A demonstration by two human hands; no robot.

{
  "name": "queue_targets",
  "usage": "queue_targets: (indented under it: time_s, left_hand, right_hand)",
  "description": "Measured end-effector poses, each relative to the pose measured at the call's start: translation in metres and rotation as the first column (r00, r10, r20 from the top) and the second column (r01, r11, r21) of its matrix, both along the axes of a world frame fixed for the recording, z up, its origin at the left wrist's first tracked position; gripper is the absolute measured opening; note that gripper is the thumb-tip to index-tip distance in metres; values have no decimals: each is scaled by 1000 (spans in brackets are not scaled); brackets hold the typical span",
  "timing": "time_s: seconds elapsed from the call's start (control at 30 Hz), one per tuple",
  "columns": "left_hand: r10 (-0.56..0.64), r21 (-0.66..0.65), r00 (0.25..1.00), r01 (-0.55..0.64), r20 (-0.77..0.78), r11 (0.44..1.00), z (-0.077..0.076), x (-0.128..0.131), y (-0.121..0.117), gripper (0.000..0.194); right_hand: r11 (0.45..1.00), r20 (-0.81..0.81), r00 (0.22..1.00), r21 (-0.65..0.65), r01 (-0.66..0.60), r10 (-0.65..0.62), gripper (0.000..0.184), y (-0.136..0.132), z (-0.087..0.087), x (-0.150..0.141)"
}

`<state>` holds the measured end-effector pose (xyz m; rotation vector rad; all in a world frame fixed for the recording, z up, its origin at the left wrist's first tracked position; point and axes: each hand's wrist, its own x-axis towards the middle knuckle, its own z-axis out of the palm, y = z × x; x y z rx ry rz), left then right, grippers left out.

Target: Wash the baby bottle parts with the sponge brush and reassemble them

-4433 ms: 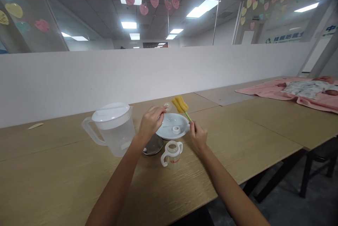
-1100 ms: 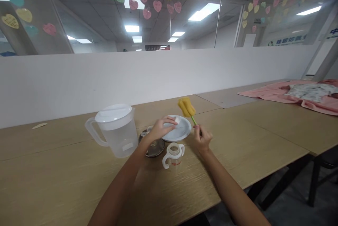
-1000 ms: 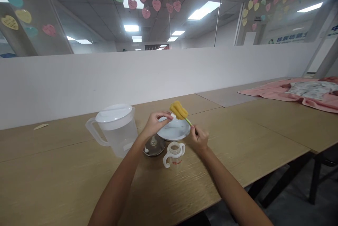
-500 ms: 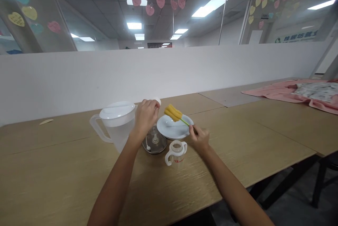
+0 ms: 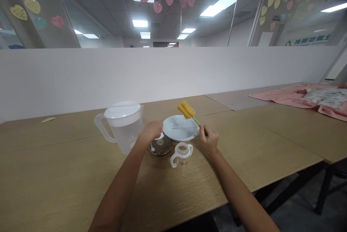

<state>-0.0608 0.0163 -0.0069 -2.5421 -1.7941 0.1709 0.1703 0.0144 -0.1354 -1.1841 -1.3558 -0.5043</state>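
My right hand (image 5: 209, 141) grips the green handle of a bottle brush with a yellow sponge head (image 5: 186, 110), tilted up above the white bowl (image 5: 181, 137). My left hand (image 5: 152, 130) is closed on a small white cap (image 5: 160, 136), low over a dark round tray (image 5: 162, 150). Clear and white bottle parts lie on that tray, partly hidden by the hand. Between my forearms stands a clear baby bottle (image 5: 182, 158) with two white handles, its mouth uncovered.
A clear plastic pitcher (image 5: 126, 127) with a white lid stands left of my left hand. A pink cloth (image 5: 282, 97) with a patterned piece on it lies at the far right. Behind the table (image 5: 67, 174) runs a white partition (image 5: 81, 80).
My left hand has come down with the white cap, from above the bowl's left edge to the dark tray. The brush has shifted slightly up and right in view.
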Motion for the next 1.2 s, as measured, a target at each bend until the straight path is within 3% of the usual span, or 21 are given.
queue_targets:
  time_s: [0.3,0.7,1.03,1.2]
  left_hand:
    - [10,21,1000,-10,7,1000,-4,3,1,21]
    - [-23,-17,999,24,37,1000,-23,2,16,18]
    - [-6,-32,1000,6,28,999,-20,1,12,18]
    - [-5,-15,1000,5,28,1000,-6,11,-6,13]
  right_hand:
    - [1000,26,1000,3,-6,6,39,1,-1,1]
    - [998,12,1000,-58,-7,7,40,1,-4,1]
    - [998,13,1000,-56,3,-2,41,1,-3,1]
    - [998,5,1000,-68,-7,7,41,1,-2,1]
